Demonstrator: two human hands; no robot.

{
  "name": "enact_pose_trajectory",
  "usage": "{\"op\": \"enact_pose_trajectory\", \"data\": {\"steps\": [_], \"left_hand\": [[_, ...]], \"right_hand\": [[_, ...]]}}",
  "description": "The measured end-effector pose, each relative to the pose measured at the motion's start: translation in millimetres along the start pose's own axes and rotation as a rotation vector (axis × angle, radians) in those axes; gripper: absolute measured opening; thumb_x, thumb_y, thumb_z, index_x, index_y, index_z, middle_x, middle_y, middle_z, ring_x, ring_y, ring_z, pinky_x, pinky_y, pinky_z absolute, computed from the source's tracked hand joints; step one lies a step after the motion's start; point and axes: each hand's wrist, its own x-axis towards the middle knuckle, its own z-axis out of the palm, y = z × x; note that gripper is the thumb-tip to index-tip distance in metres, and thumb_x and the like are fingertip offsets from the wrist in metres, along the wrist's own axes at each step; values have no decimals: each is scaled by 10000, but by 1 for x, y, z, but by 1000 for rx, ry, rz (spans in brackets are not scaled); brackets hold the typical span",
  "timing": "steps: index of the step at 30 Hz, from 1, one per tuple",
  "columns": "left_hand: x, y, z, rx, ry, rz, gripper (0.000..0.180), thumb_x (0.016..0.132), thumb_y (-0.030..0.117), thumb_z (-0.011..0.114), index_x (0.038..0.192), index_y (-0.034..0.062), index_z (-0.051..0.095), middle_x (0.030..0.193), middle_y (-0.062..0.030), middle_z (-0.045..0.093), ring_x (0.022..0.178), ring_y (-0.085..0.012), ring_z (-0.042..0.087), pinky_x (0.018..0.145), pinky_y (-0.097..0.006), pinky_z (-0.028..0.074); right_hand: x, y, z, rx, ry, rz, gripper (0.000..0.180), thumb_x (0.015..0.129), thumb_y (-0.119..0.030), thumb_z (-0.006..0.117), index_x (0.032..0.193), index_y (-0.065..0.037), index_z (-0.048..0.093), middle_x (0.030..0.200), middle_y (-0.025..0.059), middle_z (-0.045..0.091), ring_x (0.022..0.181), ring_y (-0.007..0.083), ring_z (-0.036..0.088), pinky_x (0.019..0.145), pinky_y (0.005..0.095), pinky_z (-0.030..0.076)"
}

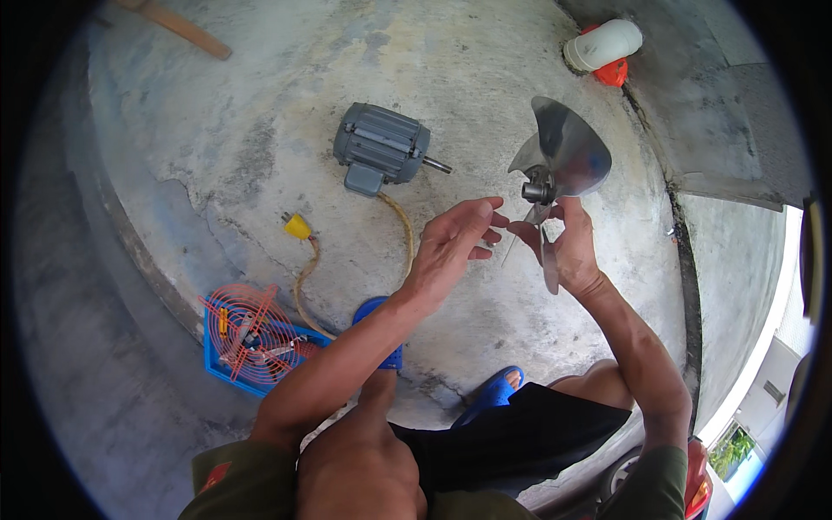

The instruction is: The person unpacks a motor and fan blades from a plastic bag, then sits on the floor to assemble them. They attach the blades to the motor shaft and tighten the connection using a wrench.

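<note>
A shiny metal fan blade point(582, 156) with a round hub is held up off the floor by my right hand point(572, 247), its fingers closed round a lower blade near the hub. My left hand point(458, 238) hovers just left of the blade, fingers apart and holding nothing. Beyond it, a grey electric motor point(381, 143) lies on the concrete with its bare shaft pointing right toward the fan blade. From the motor a yellowish cord point(404, 221) curves down and loops back to a yellow plug point(297, 226).
At the lower left stands a blue crate point(227, 373) with an orange wire fan guard point(251, 334) and tools. A white plastic container point(607, 45) lies beside something red at the far right. A wooden strip point(186, 30) rests at the far left. Cracks cross the concrete floor point(286, 113).
</note>
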Motion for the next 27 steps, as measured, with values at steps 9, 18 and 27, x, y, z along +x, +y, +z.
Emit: {"op": "enact_pose_trajectory", "data": {"steps": [9,18,27], "left_hand": [[-9,-29,-7,-43,-116,193,406,1121,299,581,1446,58,620,1240,-39,699,1133,-107,622,996,-306,496],[-9,-31,-12,182,-191,327,655,982,104,692,1588,-6,468,1419,-141,652,1313,-224,625,1133,-398,483],[-20,-47,-7,257,-136,258,816,931,-52,660,1678,11,339,1597,-176,543,1490,-277,517,1242,-423,407]], "right_hand": [[16,9,-4,-457,32,-448,702,781,-104,905,1369,10,540,1176,204,619,1067,417,624,838,489,553],[10,3,1,-175,27,-180,534,808,10,827,1292,-4,602,1199,194,655,1095,385,654,980,455,538],[20,-18,-11,351,-132,122,618,848,77,706,1451,-6,598,1248,42,712,1215,169,664,1103,363,514]]}}
